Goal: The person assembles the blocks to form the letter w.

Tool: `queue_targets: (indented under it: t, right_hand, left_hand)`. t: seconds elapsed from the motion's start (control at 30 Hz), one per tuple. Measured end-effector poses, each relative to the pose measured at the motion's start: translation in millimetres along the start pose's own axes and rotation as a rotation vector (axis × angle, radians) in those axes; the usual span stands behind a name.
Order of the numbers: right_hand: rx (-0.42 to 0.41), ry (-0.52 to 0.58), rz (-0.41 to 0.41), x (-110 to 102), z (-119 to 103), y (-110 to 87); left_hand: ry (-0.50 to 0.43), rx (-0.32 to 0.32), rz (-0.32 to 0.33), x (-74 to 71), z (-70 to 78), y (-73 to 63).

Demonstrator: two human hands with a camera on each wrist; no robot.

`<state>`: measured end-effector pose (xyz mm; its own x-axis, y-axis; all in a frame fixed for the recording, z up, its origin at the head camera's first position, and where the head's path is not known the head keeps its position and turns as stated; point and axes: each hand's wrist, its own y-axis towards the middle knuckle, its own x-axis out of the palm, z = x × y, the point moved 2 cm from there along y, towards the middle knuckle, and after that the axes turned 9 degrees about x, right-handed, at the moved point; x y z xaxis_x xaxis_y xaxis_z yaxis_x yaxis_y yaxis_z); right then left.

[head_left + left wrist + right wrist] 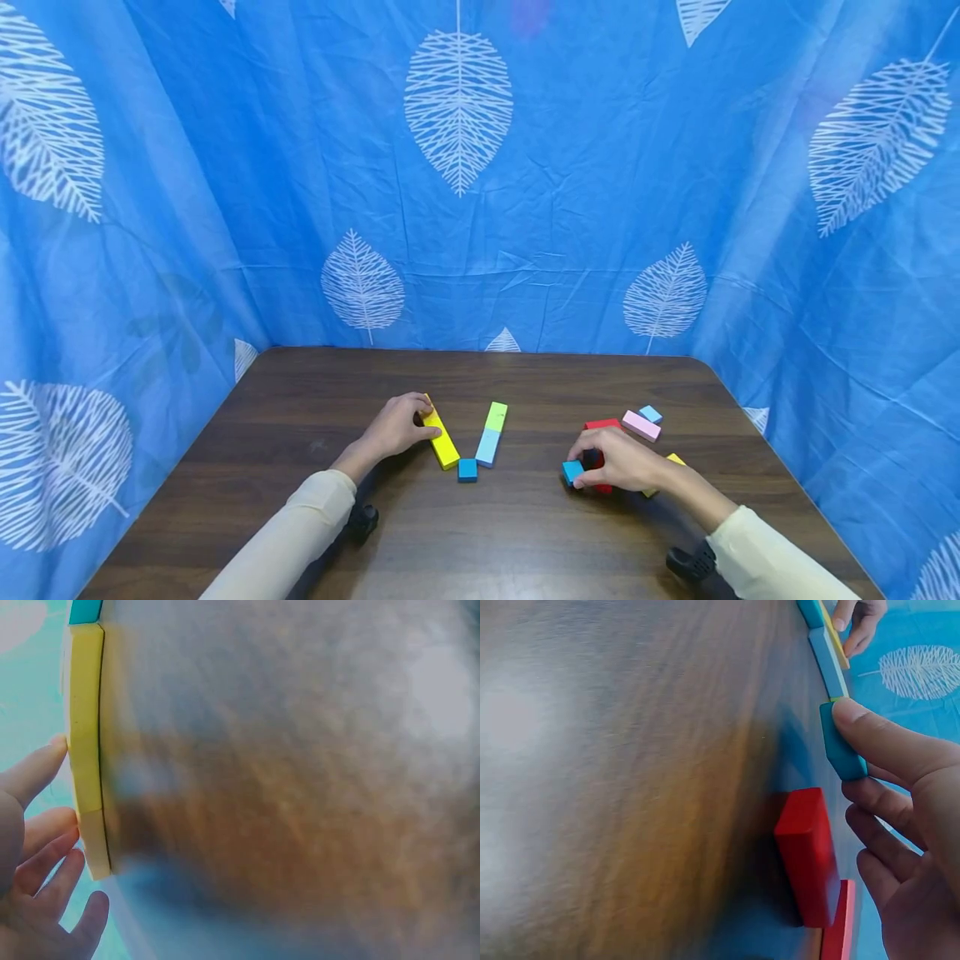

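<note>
From above, the head camera is facing the far edge of the wooden table (525, 537) and leaf-print curtain (540, 275); the left (364, 522) and right wrist cameras (692, 562) are peering low and close — both catching the left hand (393, 425) and yellow strip (444, 448).

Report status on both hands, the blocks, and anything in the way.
Left hand touching yellow block strip. Right hand pinching small blue block. Possibly in the way: red blocks close beside right hand.

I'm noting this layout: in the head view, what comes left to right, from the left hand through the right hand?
Left hand, yellow strip, resting blue block, green-and-blue strip, pinched blue block, right hand.
</note>
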<state>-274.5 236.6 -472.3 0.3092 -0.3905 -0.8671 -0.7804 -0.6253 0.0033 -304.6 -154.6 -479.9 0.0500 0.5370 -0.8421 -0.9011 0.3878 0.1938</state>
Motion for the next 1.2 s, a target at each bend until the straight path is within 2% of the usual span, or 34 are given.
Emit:
queue_targets:
  t: [0.13,0.33,0.43,0.73,0.83,0.93,1.2]
  right_hand:
    - [0.007,-0.007,0.028,-3,-1,7.3]
    - [0.060,0.029,0.034,-6,-4,20.1]
    - [0.066,0.033,0.055,-8,-5,29.0]
    - [0.050,0.039,0.124,-14,-6,57.2]
    - [0.077,0.034,0.139,-15,-4,64.1]
    - [0.106,0.040,0.142,-15,-3,70.8]
    - [0.160,0.074,0.141,-7,0,89.8]
  left_hand:
    - [0.023,0.005,-0.021,-1.5,0.9,2.7]
    - [0.048,0.015,-0.026,-0.9,6.1,5.8]
    - [0.035,0.052,-0.031,1.5,13.4,7.8]
    - [-0.039,0.240,-0.095,18.0,39.7,20.8]
    - [-0.057,0.265,-0.120,23.9,47.1,25.0]
    - [-0.060,0.262,-0.138,28.0,52.3,28.3]
    - [-0.041,0.294,-0.180,38.6,55.5,34.5]
